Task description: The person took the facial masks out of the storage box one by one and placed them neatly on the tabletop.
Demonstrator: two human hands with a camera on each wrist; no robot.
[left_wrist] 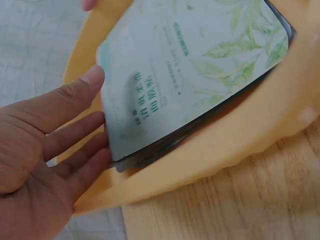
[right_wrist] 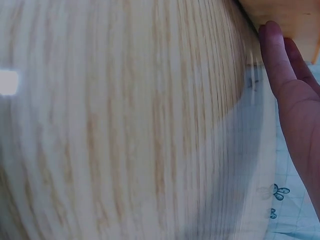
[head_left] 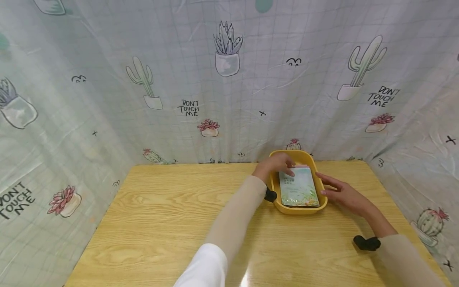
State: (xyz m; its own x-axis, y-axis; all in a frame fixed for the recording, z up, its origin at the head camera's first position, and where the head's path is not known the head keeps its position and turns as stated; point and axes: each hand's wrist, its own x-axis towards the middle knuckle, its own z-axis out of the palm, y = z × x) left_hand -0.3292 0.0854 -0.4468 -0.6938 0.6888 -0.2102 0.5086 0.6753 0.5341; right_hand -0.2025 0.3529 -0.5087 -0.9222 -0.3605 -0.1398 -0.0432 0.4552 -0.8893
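Note:
A yellow basket (head_left: 299,211) stands at the table's back right, holding a stack of flat pale-green printed packets (head_left: 301,189). Reaching over its left rim, my left hand (head_left: 275,164) has its fingers at the far left of the stack. In the left wrist view, the thumb and fingers of the left hand (left_wrist: 55,145) lie fairly straight along the end edge of the packets (left_wrist: 165,85), fingertips right at that edge. Outside the basket, my right hand (head_left: 346,196) touches its right wall with extended fingers; the right wrist view shows those fingers (right_wrist: 277,60) against the basket's side (right_wrist: 300,22).
The wooden table (head_left: 161,223) extends left and forward of the basket. A hanging curtain (head_left: 172,79) printed with cacti borders the back and both sides, close behind the basket. Dark bands (head_left: 366,243) sit at both wrists.

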